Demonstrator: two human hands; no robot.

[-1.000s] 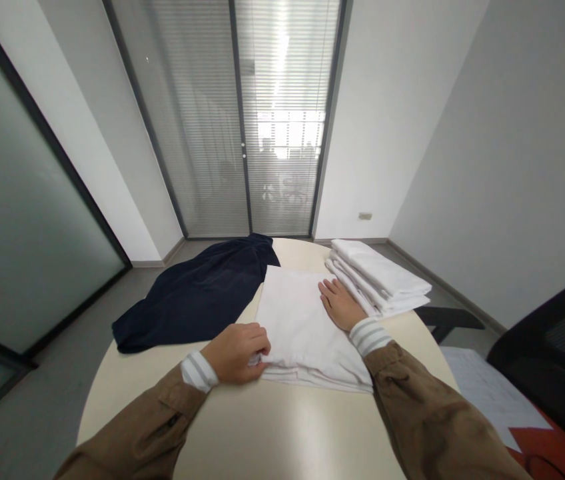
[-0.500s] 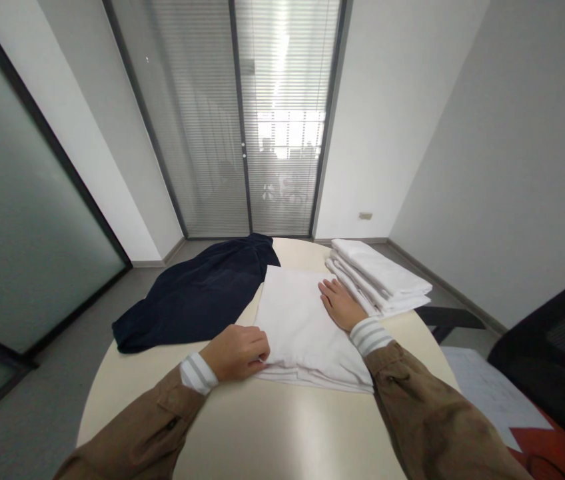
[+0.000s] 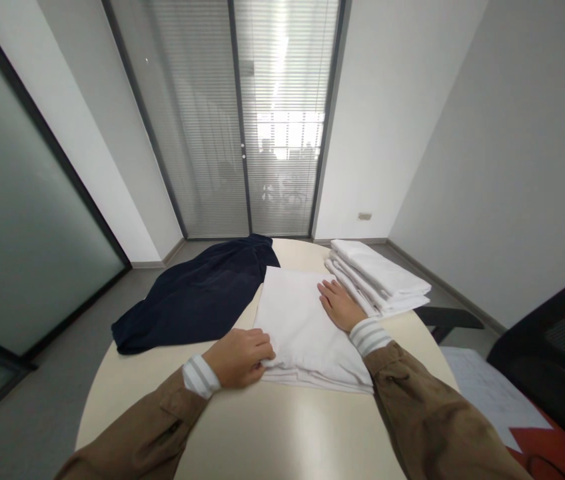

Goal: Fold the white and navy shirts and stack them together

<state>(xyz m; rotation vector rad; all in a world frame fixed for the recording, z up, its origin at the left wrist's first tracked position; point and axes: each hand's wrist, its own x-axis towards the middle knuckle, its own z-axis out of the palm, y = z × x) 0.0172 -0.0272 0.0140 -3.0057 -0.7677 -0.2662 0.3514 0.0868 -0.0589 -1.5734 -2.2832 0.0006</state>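
A folded white cloth garment [image 3: 297, 320] lies flat on the round cream table [image 3: 262, 427], its near edge rumpled in layers. My left hand [image 3: 242, 357] is closed on the garment's near left corner, fingers curled and the fingertips partly hidden. Flat on the right side of the same garment rests my right hand [image 3: 340, 303], its fingers stretched out. Just beyond the right hand is a stack of folded white garments [image 3: 380, 273]. To the left, a dark navy garment [image 3: 197, 293] is spread loosely across the table.
A black chair [image 3: 552, 333] stands at the right, beside white papers [image 3: 487, 387] and a red surface [image 3: 552, 453] lower than the tabletop. Behind the table are a glass partition with blinds [image 3: 282, 167] and a white wall [image 3: 387, 120].
My left hand has shifted slightly to the right, drawing in the near left corner of the white garment. My right hand stays in place.
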